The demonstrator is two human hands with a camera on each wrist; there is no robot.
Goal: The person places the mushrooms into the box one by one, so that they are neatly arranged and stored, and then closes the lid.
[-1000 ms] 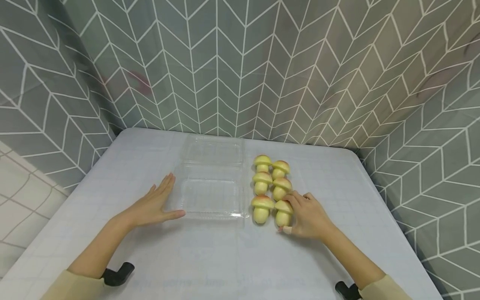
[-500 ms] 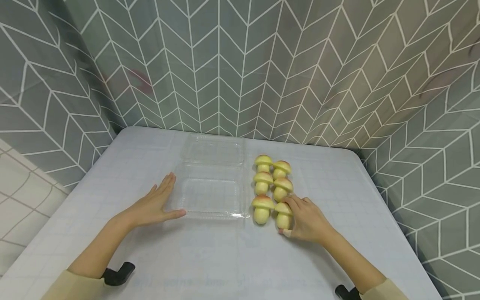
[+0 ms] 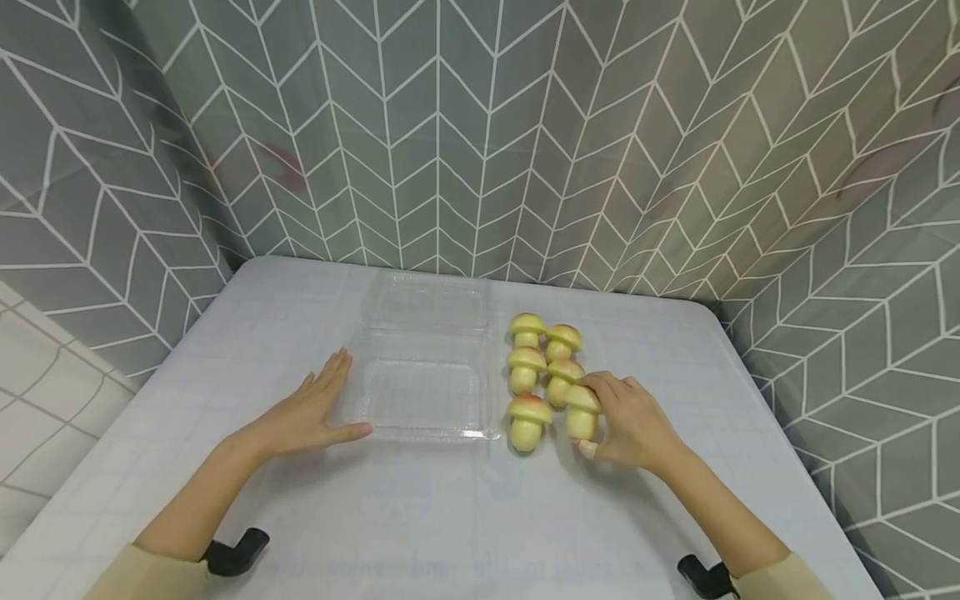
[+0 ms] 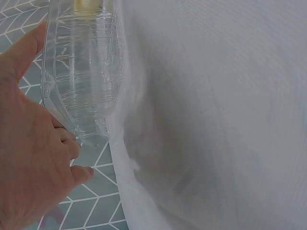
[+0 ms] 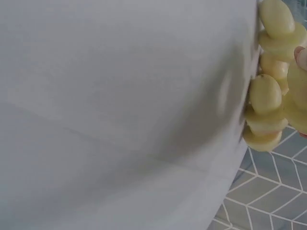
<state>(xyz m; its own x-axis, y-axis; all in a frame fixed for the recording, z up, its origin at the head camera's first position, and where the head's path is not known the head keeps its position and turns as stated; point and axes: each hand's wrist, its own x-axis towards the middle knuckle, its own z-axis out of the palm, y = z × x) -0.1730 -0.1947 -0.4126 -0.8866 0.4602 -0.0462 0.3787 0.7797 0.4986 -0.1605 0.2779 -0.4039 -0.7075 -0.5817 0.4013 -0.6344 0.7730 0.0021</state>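
My right hand [image 3: 633, 425] pinches a toy mushroom [image 3: 582, 412] with a yellow cap and pale stem, held just right of the others; thumb low on the stem, fingers at the cap. In the right wrist view that mushroom [image 5: 298, 86] shows at the right edge, mostly cut off. Several like mushrooms [image 3: 526, 371] lie in two columns to its left. A clear plastic clamshell box [image 3: 420, 433] lies unfolded, its lid [image 3: 429, 302] toward the back. With fingers spread straight, my left hand [image 3: 303, 417] rests at the box's left edge; the left wrist view shows its fingers along the box wall [image 4: 81, 72].
Under everything is a table with a white cloth [image 3: 420, 525]. A grey curtain [image 3: 465, 150] with white chevron lines hangs behind and at both sides. White floor tiles [image 3: 45, 400] show at the left.
The right hand has lifted the nearest mushroom of the right column and moved it slightly right and up, away from its neighbours. The left hand has stayed at the box.
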